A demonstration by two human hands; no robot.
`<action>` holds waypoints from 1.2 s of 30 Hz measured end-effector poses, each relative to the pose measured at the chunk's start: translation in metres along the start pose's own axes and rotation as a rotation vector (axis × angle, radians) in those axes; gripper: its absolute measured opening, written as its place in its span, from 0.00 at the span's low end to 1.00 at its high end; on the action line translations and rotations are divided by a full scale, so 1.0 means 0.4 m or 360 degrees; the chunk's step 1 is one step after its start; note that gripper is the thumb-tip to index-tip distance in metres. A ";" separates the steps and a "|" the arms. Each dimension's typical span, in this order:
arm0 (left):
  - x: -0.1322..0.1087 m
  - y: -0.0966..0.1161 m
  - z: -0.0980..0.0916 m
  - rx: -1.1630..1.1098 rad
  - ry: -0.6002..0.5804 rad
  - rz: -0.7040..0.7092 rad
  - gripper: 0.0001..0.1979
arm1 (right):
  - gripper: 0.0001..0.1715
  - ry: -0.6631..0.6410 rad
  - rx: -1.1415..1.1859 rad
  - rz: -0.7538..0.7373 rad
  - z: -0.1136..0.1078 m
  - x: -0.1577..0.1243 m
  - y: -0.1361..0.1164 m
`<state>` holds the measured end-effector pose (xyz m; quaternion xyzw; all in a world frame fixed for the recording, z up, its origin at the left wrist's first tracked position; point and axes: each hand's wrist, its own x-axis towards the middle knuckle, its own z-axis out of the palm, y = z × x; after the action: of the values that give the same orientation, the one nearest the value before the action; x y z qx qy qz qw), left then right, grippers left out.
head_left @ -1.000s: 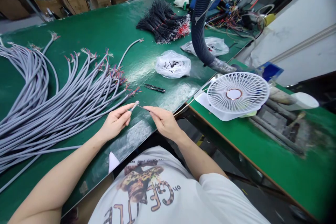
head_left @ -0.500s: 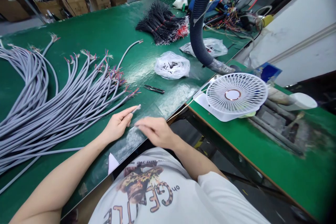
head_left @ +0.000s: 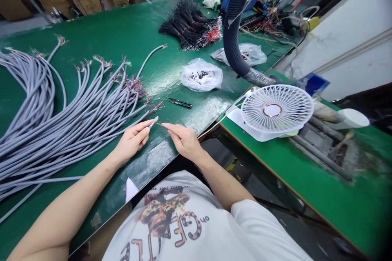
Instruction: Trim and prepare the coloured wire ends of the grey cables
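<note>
My left hand (head_left: 132,142) pinches a grey cable near its stripped end (head_left: 155,120), which pokes out past the thumb and forefinger. The rest of that cable is hidden by the hand and arm. Close by on the right, my right hand (head_left: 184,140) has its fingertips closed on a thin strand that runs to the cable end. A large bundle of grey cables (head_left: 82,126) with frayed coloured wire ends lies beside my left hand. Beyond both hands, a pair of thread snips (head_left: 180,103) rests on the green table (head_left: 122,28).
A clear bag (head_left: 202,75) of small black parts and a bundle of black wires (head_left: 191,26) lie farther back. A ribbed hose (head_left: 232,28) hangs down over the table at right. On the lower right bench stands a white fan (head_left: 272,110).
My right hand has moved up, and its fingertips now meet the strand at the cable end. My left hand has shifted slightly left; the cable end is raised a little.
</note>
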<state>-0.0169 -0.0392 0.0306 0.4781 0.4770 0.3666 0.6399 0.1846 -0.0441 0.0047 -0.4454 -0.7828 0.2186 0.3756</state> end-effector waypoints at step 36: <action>0.013 0.005 -0.003 -0.0167 0.0033 -0.0138 0.21 | 0.19 -0.0062 -0.0002 0.0061 0.029 0.014 -0.002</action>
<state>-0.0168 -0.0336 0.0312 0.4190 0.4839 0.3679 0.6745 0.1734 -0.0400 0.0002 -0.4562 -0.7813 0.2339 0.3560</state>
